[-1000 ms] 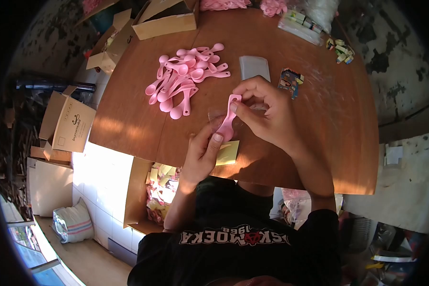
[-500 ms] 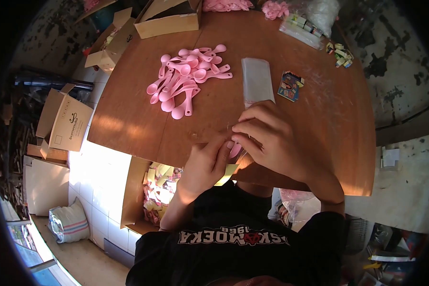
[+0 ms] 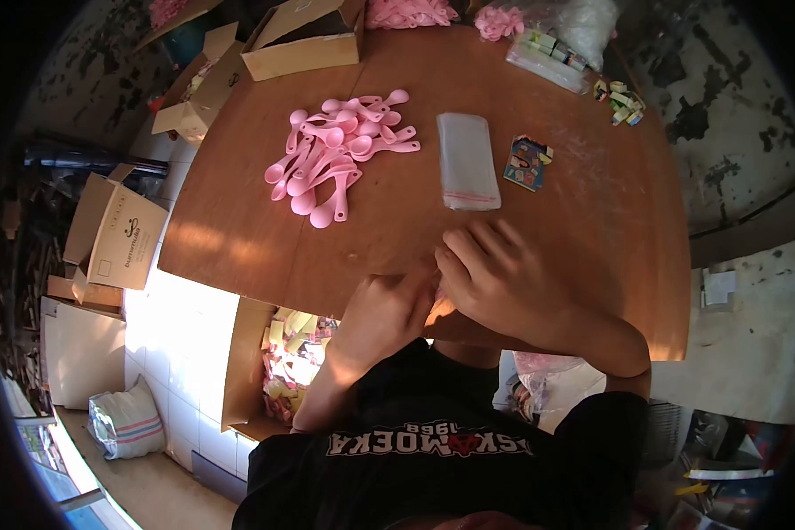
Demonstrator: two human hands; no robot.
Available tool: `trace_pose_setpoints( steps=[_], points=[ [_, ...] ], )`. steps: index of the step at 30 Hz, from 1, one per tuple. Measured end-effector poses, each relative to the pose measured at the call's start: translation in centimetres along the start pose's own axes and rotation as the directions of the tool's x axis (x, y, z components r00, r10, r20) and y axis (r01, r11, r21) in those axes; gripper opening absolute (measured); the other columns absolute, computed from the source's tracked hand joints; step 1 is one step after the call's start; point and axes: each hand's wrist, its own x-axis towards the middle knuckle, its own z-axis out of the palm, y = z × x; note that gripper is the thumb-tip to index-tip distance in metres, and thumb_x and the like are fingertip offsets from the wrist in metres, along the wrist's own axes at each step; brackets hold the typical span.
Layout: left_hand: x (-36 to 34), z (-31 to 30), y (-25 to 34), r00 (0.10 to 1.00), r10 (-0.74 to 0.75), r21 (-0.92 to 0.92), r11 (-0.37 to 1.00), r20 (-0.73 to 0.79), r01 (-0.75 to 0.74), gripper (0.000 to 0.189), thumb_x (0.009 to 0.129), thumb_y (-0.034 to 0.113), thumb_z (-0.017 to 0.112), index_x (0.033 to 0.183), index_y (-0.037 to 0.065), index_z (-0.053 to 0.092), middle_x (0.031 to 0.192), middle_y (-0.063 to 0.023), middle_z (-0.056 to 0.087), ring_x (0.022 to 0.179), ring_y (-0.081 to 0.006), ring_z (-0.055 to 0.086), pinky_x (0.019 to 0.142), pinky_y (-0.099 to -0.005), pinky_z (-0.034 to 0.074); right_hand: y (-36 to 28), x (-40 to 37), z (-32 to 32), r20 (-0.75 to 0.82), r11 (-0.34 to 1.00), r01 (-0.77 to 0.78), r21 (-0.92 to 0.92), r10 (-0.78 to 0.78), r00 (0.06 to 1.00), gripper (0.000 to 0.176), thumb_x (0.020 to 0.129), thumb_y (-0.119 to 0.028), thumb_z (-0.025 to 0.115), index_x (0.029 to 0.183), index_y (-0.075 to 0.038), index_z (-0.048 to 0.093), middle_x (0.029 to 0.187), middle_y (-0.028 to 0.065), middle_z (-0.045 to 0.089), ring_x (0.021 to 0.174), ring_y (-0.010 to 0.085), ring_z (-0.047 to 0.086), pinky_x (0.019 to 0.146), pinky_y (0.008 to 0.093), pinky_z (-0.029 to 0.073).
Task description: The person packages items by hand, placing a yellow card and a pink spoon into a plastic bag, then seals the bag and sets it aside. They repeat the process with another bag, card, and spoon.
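My left hand (image 3: 382, 314) is closed near the table's front edge. Against it my right hand (image 3: 495, 269) has its fingertips pressed together. Between them shows a small bit of a pink spoon (image 3: 438, 290), mostly hidden by the fingers. Just beyond my right hand lies a stack of clear plastic bags (image 3: 468, 163) with a pink strip at the near end. A small blue printed card pack (image 3: 526, 164) is to its right. Further left on the table is a loose pile of pink spoons (image 3: 331, 159).
An open carton (image 3: 305, 44) stands at the table's (image 3: 238, 203) far edge. Back right are packed bundles (image 3: 548, 60) and small folded cards (image 3: 623, 104). Below the left front edge, a box (image 3: 246, 367) holds many yellow and pink cards. Another carton (image 3: 131, 234) stands left on the floor.
My hands have moved slightly down, off the near end of the clear bags, and closer together. The pink spoon and the yellow piece below it are now mostly or fully hidden.
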Motion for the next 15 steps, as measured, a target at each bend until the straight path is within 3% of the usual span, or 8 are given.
trace_pose_setpoints(
  steps=[1, 4, 6, 7, 9, 11, 13, 15],
  points=[
    [0.0, 0.1, -0.1, 1.000, 0.028, 0.025, 0.999, 0.009, -0.028, 0.026, 0.084, 0.002, 0.058, 0.110, 0.001, 0.057, 0.070, -0.0171, 0.064, 0.063, -0.0378, 0.064, 0.057, -0.0453, 0.050, -0.1, -0.1, 0.3, 0.003, 1.000, 0.000, -0.003, 0.000, 1.000, 0.034, 0.071, -0.034, 0.066, 0.082, -0.002, 0.063, 0.094, 0.0089, 0.055, 0.090, 0.0222, 0.058, 0.076, 0.0344, 0.048],
    [0.3, -0.1, 0.3, 0.996, 0.089, 0.016, 0.996, 0.029, -0.090, 0.027, 0.083, 0.001, 0.058, 0.110, 0.001, 0.057, 0.070, -0.0174, 0.064, 0.062, -0.0363, 0.064, 0.056, -0.0439, 0.050, 0.3, -0.4, 0.4, -0.123, 0.930, -0.184, 0.318, 0.233, 0.965, 0.018, 0.066, -0.001, 0.067, 0.084, -0.002, 0.064, 0.085, 0.0061, 0.057, 0.076, 0.0228, 0.061, 0.070, 0.0334, 0.051],
    [0.3, -0.1, 0.3, 0.994, 0.106, -0.047, 0.993, 0.033, -0.105, 0.028, 0.084, 0.000, 0.058, 0.111, 0.001, 0.058, 0.070, -0.0174, 0.064, 0.062, -0.0355, 0.064, 0.056, -0.0424, 0.050, 1.0, -0.5, -0.3, 0.201, 0.572, -0.428, 0.700, 0.417, 0.886, 0.011, 0.068, 0.002, 0.066, 0.078, -0.001, 0.062, 0.081, 0.0052, 0.059, 0.070, 0.0189, 0.062, 0.063, 0.0295, 0.051],
    [0.3, -0.1, 0.2, 0.993, 0.114, -0.097, 0.989, 0.035, -0.111, 0.029, 0.084, -0.001, 0.059, 0.112, 0.001, 0.059, 0.070, -0.0174, 0.064, 0.061, -0.0347, 0.064, 0.055, -0.0410, 0.050, 1.1, -0.6, -0.6, 0.203, 0.576, -0.435, 0.693, 0.423, 0.883, 0.011, 0.068, 0.002, 0.066, 0.078, -0.001, 0.062, 0.081, 0.0052, 0.059, 0.070, 0.0189, 0.062, 0.063, 0.0295, 0.051],
    [0.1, -0.2, 0.0, 0.994, 0.101, -0.173, 0.981, 0.046, -0.091, 0.028, 0.086, 0.000, 0.058, 0.114, -0.001, 0.060, 0.073, -0.0173, 0.066, 0.062, -0.0332, 0.066, 0.057, -0.0380, 0.051, 1.1, -0.5, -1.0, 0.166, 0.409, -0.359, 0.839, 0.435, 0.885, 0.010, 0.071, 0.004, 0.067, 0.076, 0.001, 0.060, 0.080, 0.0058, 0.060, 0.072, 0.0147, 0.062, 0.059, 0.0250, 0.049],
    [-0.1, -0.1, -0.3, 0.995, 0.083, -0.242, 0.968, 0.060, -0.067, 0.027, 0.088, 0.000, 0.057, 0.115, -0.002, 0.060, 0.076, -0.0172, 0.068, 0.064, -0.0316, 0.067, 0.060, -0.0350, 0.053, 1.7, -0.2, -2.7, 0.119, 0.398, -0.326, 0.858, 0.462, 0.879, 0.010, 0.070, 0.008, 0.064, 0.075, 0.001, 0.060, 0.081, 0.0064, 0.059, 0.071, 0.0136, 0.061, 0.059, 0.0243, 0.049],
    [-0.4, 0.2, -0.6, 0.961, 0.156, -0.362, 0.903, -0.229, -0.233, 0.025, 0.093, 0.003, 0.054, 0.116, -0.004, 0.061, 0.086, -0.0170, 0.070, 0.066, -0.0271, 0.069, 0.066, -0.0295, 0.054, 3.0, -0.4, -3.9, 0.004, 0.339, -0.217, 0.915, 0.530, 0.848, 0.010, 0.071, 0.008, 0.063, 0.073, -0.001, 0.058, 0.081, 0.0071, 0.057, 0.067, 0.0127, 0.057, 0.059, 0.0245, 0.047],
    [-1.6, 0.1, -1.0, 0.969, 0.012, -0.436, 0.891, -0.248, -0.123, 0.025, 0.097, 0.007, 0.050, 0.116, -0.006, 0.060, 0.093, -0.0159, 0.071, 0.075, -0.0222, 0.069, 0.079, -0.0296, 0.053, 5.4, -1.0, -5.9, -0.032, 0.182, -0.103, 0.978, 0.620, 0.784, 0.008, 0.075, -0.001, 0.064, 0.073, -0.004, 0.057, 0.081, 0.0068, 0.054, 0.065, 0.0129, 0.052, 0.059, 0.0268, 0.045]
  ],
)
